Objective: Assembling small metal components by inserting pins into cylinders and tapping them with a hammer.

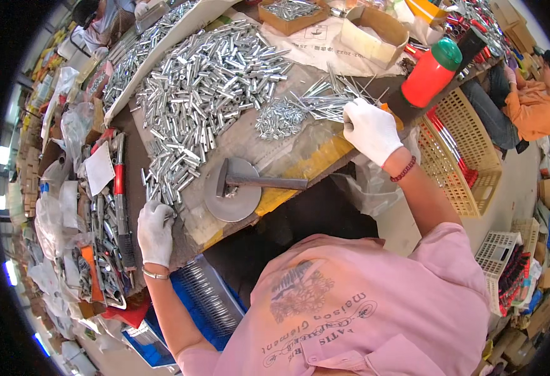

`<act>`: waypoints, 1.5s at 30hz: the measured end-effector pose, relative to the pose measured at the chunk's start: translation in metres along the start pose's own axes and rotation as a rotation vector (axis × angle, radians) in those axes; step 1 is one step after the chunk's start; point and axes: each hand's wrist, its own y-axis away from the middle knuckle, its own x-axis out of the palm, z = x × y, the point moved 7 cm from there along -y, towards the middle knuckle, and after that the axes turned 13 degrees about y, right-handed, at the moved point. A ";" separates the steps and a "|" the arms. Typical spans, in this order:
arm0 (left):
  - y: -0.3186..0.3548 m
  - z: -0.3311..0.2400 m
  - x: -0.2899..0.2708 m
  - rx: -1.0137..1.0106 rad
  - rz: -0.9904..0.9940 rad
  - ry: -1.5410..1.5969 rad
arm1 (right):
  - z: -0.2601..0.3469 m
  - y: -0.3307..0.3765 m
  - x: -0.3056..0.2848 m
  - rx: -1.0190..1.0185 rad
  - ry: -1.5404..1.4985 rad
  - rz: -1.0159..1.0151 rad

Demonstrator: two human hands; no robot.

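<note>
My left hand (pixel 155 234), in a white glove, is at the near end of a large pile of short silver metal tubes (pixel 209 84). Its fingers are curled closed beside the lowest tubes; what they hold is hard to make out. White-gloved too, my right hand (pixel 371 130) is at the ends of a bundle of thin metal rods (pixel 325 108), fingers bent together, their tips partly hidden. Left of the rods lies a small heap of tiny metal pieces (pixel 281 118). Between my hands a hammer (pixel 265 182) rests across a round grey metal disc (pixel 234 210).
A red bottle with a green cap (pixel 430 74) stands at the table's right edge. Farther back are an open cardboard box (pixel 373 39) and a tray of metal pieces (pixel 292 14). Tools (pixel 119 188) crowd the left. A blue crate (pixel 215 301) and yellow basket (pixel 475 150) sit below.
</note>
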 end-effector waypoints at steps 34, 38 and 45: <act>0.020 -0.091 0.052 -0.070 -0.211 0.479 | 0.216 0.026 -0.022 -0.651 -0.335 0.044; 0.023 -0.087 0.054 -0.078 -0.220 0.520 | 0.217 0.027 -0.020 -0.654 -0.357 0.056; 0.026 -0.085 0.054 -0.044 -0.274 0.548 | 0.221 0.026 -0.021 -0.685 -0.389 0.064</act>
